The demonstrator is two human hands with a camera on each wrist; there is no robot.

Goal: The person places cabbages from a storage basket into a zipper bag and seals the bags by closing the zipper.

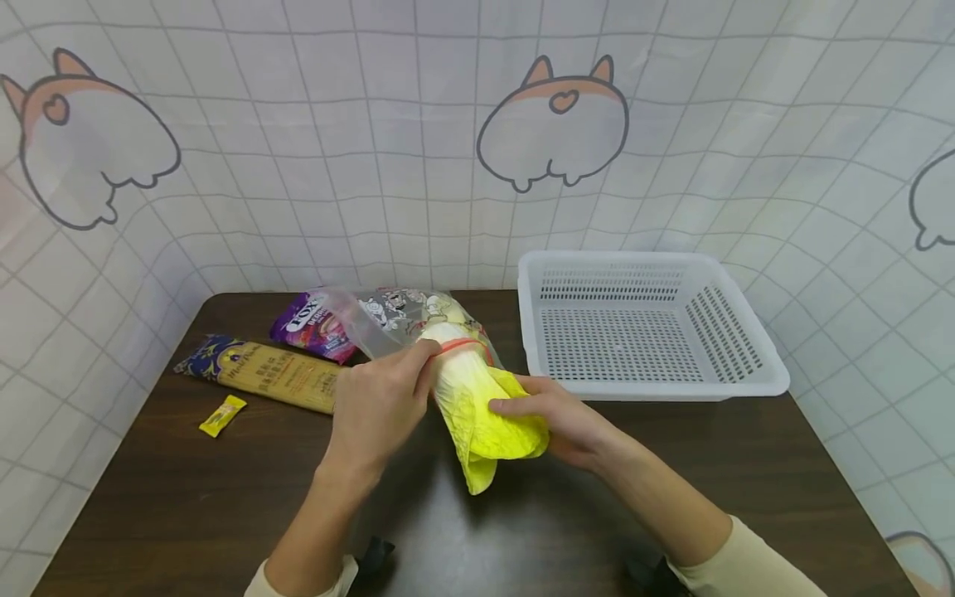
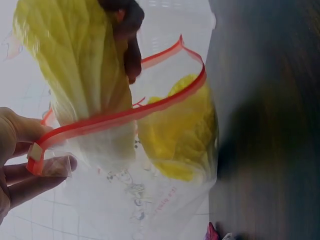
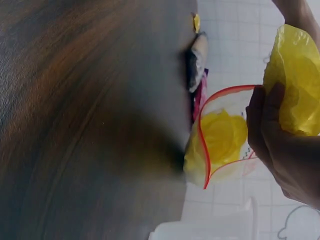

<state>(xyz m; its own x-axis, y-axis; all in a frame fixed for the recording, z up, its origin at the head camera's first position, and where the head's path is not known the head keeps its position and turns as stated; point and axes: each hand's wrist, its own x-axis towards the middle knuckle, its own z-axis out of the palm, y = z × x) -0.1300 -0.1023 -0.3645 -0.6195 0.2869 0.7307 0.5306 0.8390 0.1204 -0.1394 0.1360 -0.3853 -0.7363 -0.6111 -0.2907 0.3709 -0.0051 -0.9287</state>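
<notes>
Cabbage (image 1: 481,406) sits in my right hand (image 1: 555,423), fingers curled round its yellow leafy end, the pale stem pointing far toward the bag (image 1: 418,319). My left hand (image 1: 376,406) pinches the red zip rim of that clear bag at one corner, thumb and fingers closed on the strip, as the left wrist view shows plainly. The cabbage stem lies at the bag's mouth, partly across the red rim; in the wrist views a second yellow cabbage (image 2: 177,135) already lies inside the bag. The bag rests on the dark table (image 1: 186,497), at its middle, toward the far edge, with both hands meeting just near of it.

Left of the bag lies a purple packet (image 1: 309,325), touching or just beside it. Nearer and further left, a long noodle pack (image 1: 261,373) lies slanted on the table. A small yellow sachet (image 1: 222,414) sits near of that pack, apart from it. On the right, at the far side, stands a white basket (image 1: 746,385), just beside the bag. A tiled curtain (image 1: 373,166) with cartoon prints hangs behind the table.
</notes>
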